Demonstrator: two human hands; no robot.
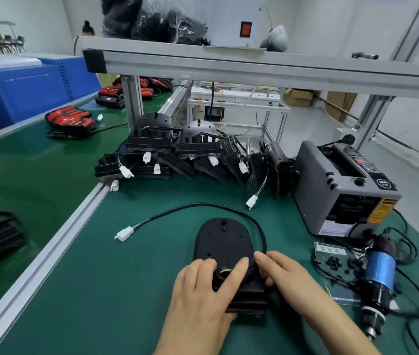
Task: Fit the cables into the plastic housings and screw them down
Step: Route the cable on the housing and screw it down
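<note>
Housing gripped by left hand, right hand — screwdriver, screws alongside.

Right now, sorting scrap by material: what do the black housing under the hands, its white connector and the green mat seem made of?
Housing: likely moulded plastic, matt black, moulded holes. Connector: likely plastic, white, slightly glossy, blocky moulded shape. Mat: rubber or vinyl, soft sheen; I cannot tell which.

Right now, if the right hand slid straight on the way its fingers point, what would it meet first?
The black housing: the right hand points forward-left, fingertips seemingly touching its edge. The left hand lies just beyond.
</note>
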